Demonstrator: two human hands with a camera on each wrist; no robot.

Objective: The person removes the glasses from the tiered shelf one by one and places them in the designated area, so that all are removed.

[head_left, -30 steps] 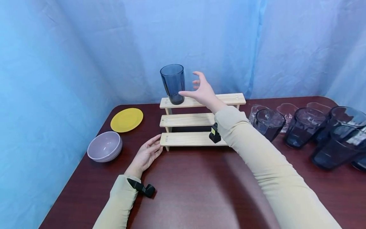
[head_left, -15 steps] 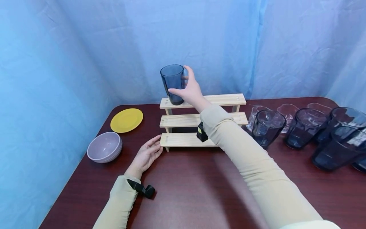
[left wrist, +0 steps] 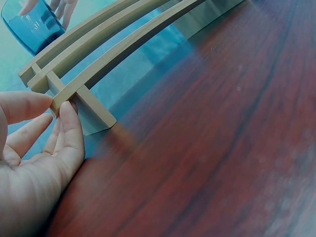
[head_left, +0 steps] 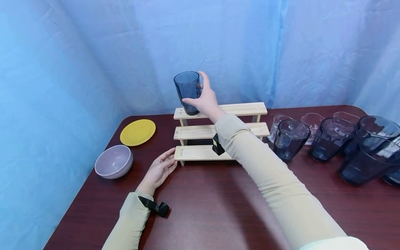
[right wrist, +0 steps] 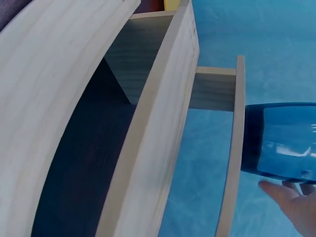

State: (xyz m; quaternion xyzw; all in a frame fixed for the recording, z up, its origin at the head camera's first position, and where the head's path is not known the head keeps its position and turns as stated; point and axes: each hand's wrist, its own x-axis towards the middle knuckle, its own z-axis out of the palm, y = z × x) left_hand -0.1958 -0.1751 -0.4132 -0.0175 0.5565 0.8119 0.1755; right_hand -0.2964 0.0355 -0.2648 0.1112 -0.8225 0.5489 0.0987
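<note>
A blue-tinted drinking glass (head_left: 186,86) stands upright at the left end of the top tier of the wooden three-tier shelf (head_left: 200,132). My right hand (head_left: 207,99) is round its right side, thumb in front and fingers behind; the far fingers show partly through the glass. In the right wrist view only some fingertips (right wrist: 281,192) show, close against the glass (right wrist: 286,143). My left hand (head_left: 158,172) is at the left end of the lowest tier. Its thumb and a finger pinch the corner of that board (left wrist: 66,94) in the left wrist view.
To the left are a yellow plate (head_left: 138,132) and a stacked pair of lilac bowls (head_left: 114,161). Several dark glasses (head_left: 290,142) and clear scalloped glasses (head_left: 310,121) stand on the right of the dark red table (head_left: 200,201). A blue curtain (head_left: 156,41) hangs behind.
My right hand has moved left from beside the glass and closed round it. The glass stays on the top tier. The left hand has kept its place at the lowest board.
</note>
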